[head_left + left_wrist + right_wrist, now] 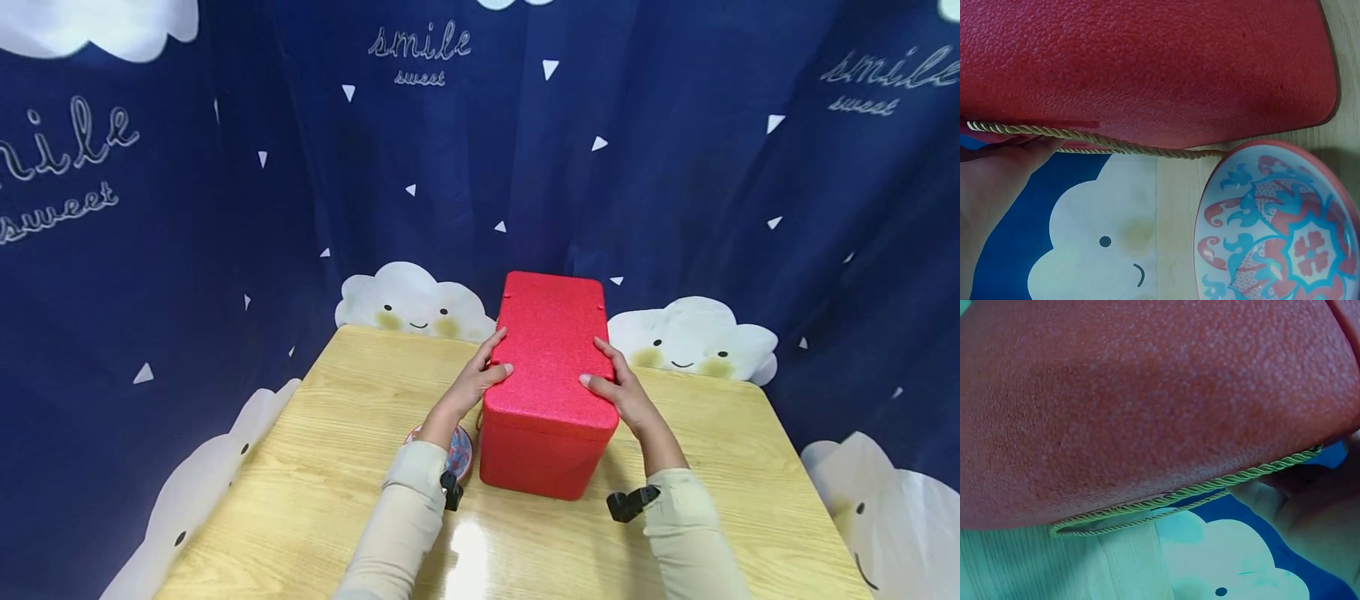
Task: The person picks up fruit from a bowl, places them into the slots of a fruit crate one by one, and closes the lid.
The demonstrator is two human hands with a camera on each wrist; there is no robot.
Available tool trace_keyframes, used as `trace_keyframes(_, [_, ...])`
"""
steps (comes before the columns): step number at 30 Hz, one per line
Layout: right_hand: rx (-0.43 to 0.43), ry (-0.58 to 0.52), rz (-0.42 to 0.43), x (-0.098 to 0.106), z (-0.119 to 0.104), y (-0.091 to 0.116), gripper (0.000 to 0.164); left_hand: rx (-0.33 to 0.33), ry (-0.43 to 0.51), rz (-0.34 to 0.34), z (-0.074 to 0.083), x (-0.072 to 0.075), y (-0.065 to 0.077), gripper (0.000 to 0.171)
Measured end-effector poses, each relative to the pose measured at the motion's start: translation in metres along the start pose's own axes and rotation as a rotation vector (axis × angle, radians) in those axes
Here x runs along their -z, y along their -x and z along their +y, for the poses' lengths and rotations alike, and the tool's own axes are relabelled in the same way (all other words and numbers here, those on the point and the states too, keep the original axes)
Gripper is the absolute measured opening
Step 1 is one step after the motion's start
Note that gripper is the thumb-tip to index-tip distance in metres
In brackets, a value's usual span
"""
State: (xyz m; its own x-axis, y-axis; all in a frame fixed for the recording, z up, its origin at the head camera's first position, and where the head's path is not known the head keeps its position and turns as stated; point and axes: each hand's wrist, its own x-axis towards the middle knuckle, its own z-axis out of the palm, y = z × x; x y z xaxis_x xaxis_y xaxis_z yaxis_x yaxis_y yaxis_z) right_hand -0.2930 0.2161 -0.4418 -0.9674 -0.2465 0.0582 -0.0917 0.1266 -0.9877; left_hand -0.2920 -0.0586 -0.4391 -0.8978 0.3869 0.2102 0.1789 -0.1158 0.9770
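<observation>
A red box [543,458] with a textured, foam-like surface stands on the table, its red lid [553,350] on top. My left hand [472,385] grips the box's left side near the lid, thumb on the top and fingers along the side. On the opposite side my right hand [628,397] holds it the same way. A twisted gold cord [1147,149] hangs along the left side, passing by the left hand. Another gold cord [1210,484] runs along the right side, close to the right hand's fingers. Some fingertips are hidden behind the box.
A patterned red, white and blue bowl [1272,231] sits close to the box's left side, partly under my left forearm in the head view. The light wooden table [337,433] ends at a dark blue curtain [465,167] with white clouds.
</observation>
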Motion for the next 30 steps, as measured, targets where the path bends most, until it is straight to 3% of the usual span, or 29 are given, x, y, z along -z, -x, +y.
trace_keyframes(8, [0.041,-0.007,0.004,-0.003,0.002,0.000,0.069,0.026,-0.005,0.009,0.003,0.000,-0.001,0.069])
trace_keyframes(15, [0.045,0.000,0.017,-0.003,0.004,0.002,0.068,0.010,0.018,0.072,-0.031,0.007,-0.012,0.067])
trace_keyframes(17, [0.041,0.003,0.019,-0.004,0.004,0.003,0.069,0.010,0.016,0.082,-0.033,0.008,-0.010,0.067])
trace_keyframes(22, [0.040,0.055,0.015,-0.007,0.002,0.006,0.071,0.007,0.025,0.083,-0.029,0.010,-0.005,0.067])
trace_keyframes(30, [0.032,0.128,0.018,-0.001,-0.001,0.007,0.071,0.004,0.059,0.022,0.000,0.002,0.001,0.072])
